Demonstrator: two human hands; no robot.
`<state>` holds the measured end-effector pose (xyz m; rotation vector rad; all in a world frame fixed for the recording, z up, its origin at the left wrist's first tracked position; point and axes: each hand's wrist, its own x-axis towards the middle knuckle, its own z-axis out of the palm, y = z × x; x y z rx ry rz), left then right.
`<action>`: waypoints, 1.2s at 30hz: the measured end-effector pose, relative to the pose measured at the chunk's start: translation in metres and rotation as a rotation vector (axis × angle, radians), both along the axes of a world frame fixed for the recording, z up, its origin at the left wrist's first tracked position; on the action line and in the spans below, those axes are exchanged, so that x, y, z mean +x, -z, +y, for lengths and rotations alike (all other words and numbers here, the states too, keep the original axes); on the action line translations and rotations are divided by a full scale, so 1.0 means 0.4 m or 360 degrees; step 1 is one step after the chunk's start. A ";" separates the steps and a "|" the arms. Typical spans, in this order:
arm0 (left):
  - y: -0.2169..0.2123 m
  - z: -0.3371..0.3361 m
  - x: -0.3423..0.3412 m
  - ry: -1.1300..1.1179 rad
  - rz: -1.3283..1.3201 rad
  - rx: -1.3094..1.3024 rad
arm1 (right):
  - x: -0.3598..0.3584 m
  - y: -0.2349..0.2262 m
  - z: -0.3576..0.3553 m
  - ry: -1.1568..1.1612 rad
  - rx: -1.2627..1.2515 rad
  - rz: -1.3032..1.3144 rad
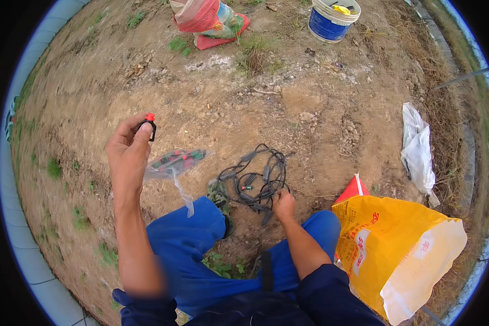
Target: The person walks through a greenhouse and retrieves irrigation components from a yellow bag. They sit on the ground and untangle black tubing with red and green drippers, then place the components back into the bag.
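The left hand (128, 154) pinches a red-topped clip (150, 118), likely for viewing; the right hand (284, 205) curls its fingers against black cord (267, 192), grip unclear.

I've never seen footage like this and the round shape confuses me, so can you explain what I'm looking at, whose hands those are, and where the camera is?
There is no machine here, just a person's two bare hands. The single picture comes from a wide fisheye camera on their head, looking down, so edges curve.

The left hand pinches a small black piece with a red top. The right hand is at the edge of a tangled dark coil; its grip is hard to make out. Near the left wrist is a clear plastic bag with red and dark pieces inside.

Around them on bare soil are a yellow bag, white sheeting, a red sack and a blue-and-white bucket.
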<state>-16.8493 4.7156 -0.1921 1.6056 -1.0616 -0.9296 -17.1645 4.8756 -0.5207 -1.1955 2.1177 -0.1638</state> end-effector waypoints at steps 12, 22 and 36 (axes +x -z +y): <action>-0.040 0.080 -0.045 0.0027 -0.0031 -0.0056 | 0.220 0.067 0.078 -0.1427 -0.0213 0.0246; -0.019 0.106 -0.017 0.0082 -0.0201 -0.0032 | 0.171 -0.022 0.073 -0.1105 0.0086 -0.0154; 0.010 0.090 -0.288 0.1173 0.0384 0.0471 | -0.109 -0.580 -0.250 0.1249 -0.0547 -0.3277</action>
